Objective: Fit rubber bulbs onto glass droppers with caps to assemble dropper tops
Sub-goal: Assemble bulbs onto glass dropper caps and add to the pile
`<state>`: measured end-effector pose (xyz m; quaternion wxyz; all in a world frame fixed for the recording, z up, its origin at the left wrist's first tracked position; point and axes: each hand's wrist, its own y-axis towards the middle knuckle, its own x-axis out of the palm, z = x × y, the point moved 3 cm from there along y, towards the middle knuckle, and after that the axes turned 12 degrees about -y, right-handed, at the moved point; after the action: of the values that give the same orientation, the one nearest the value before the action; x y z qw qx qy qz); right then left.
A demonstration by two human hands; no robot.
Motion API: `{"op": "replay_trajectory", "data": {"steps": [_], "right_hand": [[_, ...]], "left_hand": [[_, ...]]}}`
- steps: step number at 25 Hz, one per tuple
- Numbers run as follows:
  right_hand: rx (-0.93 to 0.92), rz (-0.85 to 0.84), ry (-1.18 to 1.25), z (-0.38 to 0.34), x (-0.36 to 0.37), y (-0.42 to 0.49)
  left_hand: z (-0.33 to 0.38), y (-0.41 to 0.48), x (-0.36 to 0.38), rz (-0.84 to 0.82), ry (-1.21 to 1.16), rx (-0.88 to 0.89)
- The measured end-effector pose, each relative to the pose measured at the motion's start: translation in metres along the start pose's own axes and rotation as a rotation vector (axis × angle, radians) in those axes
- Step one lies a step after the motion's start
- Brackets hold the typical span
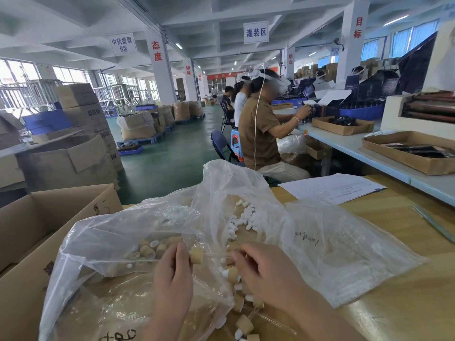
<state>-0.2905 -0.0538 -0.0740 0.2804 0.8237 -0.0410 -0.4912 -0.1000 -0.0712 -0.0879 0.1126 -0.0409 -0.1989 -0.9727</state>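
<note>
Pinching a dropper (197, 255) by its cap, our left hand (172, 274) aims it at our right hand (266, 269), which curls over something we cannot make out. We judge a bulb goes on next, pressed squarely into the cap. Bulbs (243, 217) lie bagged at the middle of the bench (394, 303), finished tops (243, 323) at its near edge. Paper (332, 188) sits at the far edge, a box (24, 230) off the left; workers (258, 124) sit beyond.

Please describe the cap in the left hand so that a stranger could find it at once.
Find the clear plastic bags on the yellow table. In front of them, the left hand pinches one tan dropper cap. Unlike the loose caps nearby, it is held sideways, off the pile.
</note>
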Motion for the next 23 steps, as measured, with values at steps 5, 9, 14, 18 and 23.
{"op": "replay_trajectory", "data": {"steps": [5,9,14,18,23], "right_hand": [[0.055,0.053,0.068,0.012,-0.002,0.002],[0.085,-0.007,0.173,0.016,-0.001,0.002],[0.125,-0.182,0.357,0.029,-0.004,0.003],[0.199,-0.06,0.395,0.042,-0.01,0.006],[0.256,-0.027,0.096,0.051,-0.011,0.007]], "left_hand": [[0.008,-0.007,0.007,-0.073,0.129,0.087],[0.008,-0.008,0.009,-0.093,0.168,0.112],[0.007,-0.007,0.003,-0.012,0.16,0.11],[0.008,0.004,-0.019,0.212,0.553,-0.034],[-0.001,0.013,-0.033,0.18,0.995,-0.212]]}}
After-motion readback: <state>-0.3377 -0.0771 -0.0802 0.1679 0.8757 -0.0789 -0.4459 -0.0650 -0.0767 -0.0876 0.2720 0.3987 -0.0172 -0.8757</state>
